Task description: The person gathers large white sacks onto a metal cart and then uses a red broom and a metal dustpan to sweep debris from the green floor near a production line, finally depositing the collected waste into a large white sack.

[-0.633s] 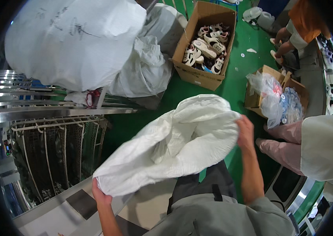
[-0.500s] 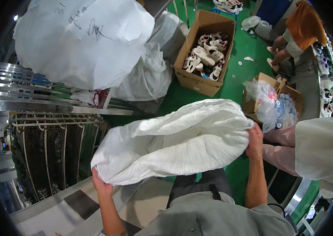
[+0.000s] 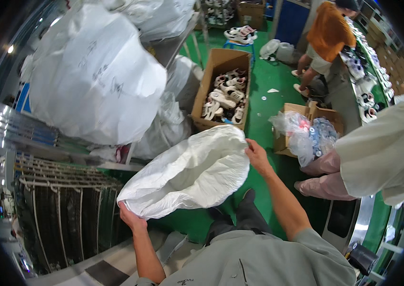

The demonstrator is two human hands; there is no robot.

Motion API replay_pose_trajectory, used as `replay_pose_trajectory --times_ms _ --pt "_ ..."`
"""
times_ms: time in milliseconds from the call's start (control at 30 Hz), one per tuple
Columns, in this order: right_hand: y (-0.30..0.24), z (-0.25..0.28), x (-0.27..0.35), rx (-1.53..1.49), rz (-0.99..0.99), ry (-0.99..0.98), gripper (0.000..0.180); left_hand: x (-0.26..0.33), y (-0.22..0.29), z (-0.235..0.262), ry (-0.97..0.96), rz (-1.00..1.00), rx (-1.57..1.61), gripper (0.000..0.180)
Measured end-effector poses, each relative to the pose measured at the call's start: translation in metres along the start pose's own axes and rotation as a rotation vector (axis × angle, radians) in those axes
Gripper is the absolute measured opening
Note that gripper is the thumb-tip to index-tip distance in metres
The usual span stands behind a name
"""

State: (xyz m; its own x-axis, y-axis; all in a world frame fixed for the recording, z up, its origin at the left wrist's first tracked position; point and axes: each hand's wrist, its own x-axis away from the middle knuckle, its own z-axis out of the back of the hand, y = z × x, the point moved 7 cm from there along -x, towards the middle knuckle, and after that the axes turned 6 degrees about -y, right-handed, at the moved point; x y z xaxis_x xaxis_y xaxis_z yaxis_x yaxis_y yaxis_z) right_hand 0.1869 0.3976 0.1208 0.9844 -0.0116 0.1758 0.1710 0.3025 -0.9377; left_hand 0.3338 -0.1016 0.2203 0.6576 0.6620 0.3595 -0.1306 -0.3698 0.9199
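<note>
A large white woven sack hangs between my two hands, its wide mouth facing up and gaping. My left hand is closed on the rim at the lower left corner. At the opposite end, my right hand grips the rim with the fingers partly hidden by the cloth. The inside shows white and creased, though its bottom is out of sight. Just beyond the sack stands a cardboard box filled with white and black sneakers.
A bulging white sack sits on a metal rack at the left, above a wire cart. A second carton holds plastic bags and bottles. One person stands close on my right; another in an orange top is by the shoe line.
The sack and my hands have shifted; my right hand has come left, nearer my left hand, so the mouth is narrower. The view has tilted up, showing more floor and the far area.
</note>
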Motion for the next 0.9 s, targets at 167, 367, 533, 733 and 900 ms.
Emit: replay_pose_trajectory --times_ms 167,367,533,733,900 --pt "0.033 0.025 0.040 0.186 -0.055 -0.110 0.045 -0.067 -0.140 0.048 0.027 0.337 -0.109 0.051" --pt "0.181 0.087 0.202 0.586 -0.314 -0.313 0.039 -0.088 -0.192 0.057 -0.115 0.631 -0.209 0.053" --pt "0.263 0.083 0.396 0.436 -0.943 -0.405 0.053 -0.041 -0.105 -0.073 -0.139 -0.115 -2.001 0.055" --pt "0.210 -0.047 0.436 -0.441 -1.234 0.348 0.085 -0.004 -0.213 -0.223 -1.403 -0.162 -1.334 0.019" --pt "0.234 -0.109 0.444 -0.513 -0.972 0.433 0.078 0.064 -0.277 -0.260 -1.629 0.475 -1.354 0.052"
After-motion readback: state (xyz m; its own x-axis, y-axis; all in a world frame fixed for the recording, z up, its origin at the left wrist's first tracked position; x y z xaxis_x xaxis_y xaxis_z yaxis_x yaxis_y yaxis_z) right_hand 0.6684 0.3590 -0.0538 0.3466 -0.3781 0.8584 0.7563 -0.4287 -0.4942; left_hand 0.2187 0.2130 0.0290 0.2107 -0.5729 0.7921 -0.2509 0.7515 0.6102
